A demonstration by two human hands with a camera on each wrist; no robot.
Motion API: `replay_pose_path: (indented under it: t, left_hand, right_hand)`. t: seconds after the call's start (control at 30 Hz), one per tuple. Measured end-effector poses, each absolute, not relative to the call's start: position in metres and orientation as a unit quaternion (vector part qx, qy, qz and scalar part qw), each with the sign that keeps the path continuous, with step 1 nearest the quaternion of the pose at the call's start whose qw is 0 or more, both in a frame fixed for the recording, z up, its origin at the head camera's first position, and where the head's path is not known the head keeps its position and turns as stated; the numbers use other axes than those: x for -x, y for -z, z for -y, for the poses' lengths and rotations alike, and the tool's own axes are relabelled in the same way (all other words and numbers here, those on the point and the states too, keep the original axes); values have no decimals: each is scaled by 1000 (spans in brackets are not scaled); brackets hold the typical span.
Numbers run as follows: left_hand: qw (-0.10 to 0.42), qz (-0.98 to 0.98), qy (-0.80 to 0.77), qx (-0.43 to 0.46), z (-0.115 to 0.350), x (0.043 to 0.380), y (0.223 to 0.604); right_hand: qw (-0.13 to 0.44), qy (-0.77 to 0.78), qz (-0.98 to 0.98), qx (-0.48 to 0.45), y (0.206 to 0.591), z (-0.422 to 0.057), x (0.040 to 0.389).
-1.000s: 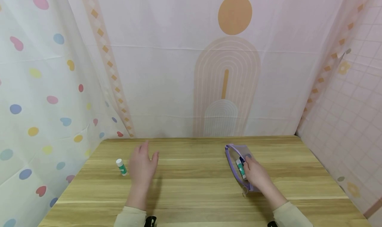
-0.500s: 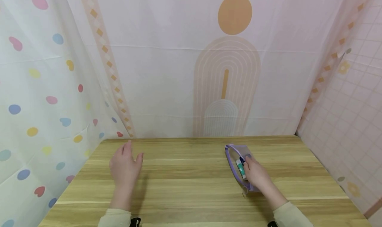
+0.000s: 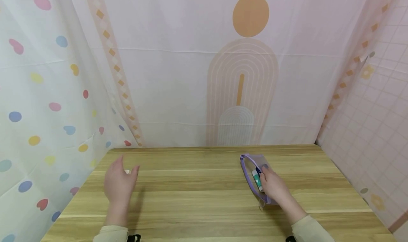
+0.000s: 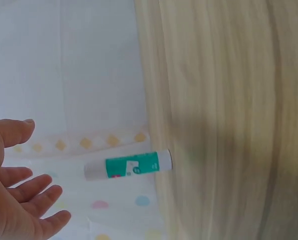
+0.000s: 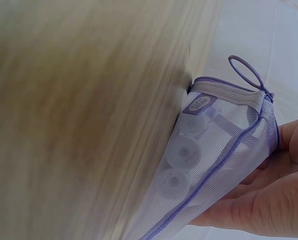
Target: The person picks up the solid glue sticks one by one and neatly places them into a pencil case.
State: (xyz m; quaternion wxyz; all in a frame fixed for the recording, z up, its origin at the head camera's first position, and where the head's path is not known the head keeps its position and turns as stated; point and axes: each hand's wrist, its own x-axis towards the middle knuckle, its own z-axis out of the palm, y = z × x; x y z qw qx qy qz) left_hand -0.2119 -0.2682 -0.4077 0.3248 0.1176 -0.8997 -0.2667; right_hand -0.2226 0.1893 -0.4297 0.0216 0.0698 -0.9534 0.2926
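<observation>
A glue stick with a green label stands upright on the table. In the head view my left hand hides all but its white cap. That hand is beside the stick, thumb and fingers spread, with a gap between them and the stick in the left wrist view. On the right, my right hand grips a mesh zip pouch with purple trim. The pouch's mouth is unzipped, and another green-labelled glue stick lies inside. White round ends of more sticks show through the mesh.
The wooden table extends between the two hands. Patterned curtains stand along its back and both sides. A ring-shaped zip pull hangs from the pouch's corner.
My left hand has moved left, passing in front of the standing glue stick, whose cap now peeks out between thumb and fingers. The right hand and the pouch stay still.
</observation>
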Motion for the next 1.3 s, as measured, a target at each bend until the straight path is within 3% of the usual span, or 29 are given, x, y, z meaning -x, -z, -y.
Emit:
replay_pose_path:
  t: [0.33, 1.13, 1.3]
  left_hand:
    - [194, 890, 374, -176, 286, 211, 411]
    - [97, 849, 482, -192, 312, 216, 434]
    - [97, 849, 483, -190, 316, 218, 437]
  right_hand:
    - [20, -293, 954, -68, 432, -190, 223]
    - [21, -290, 954, -68, 431, -189, 223]
    - [22, -289, 955, -67, 431, -189, 223]
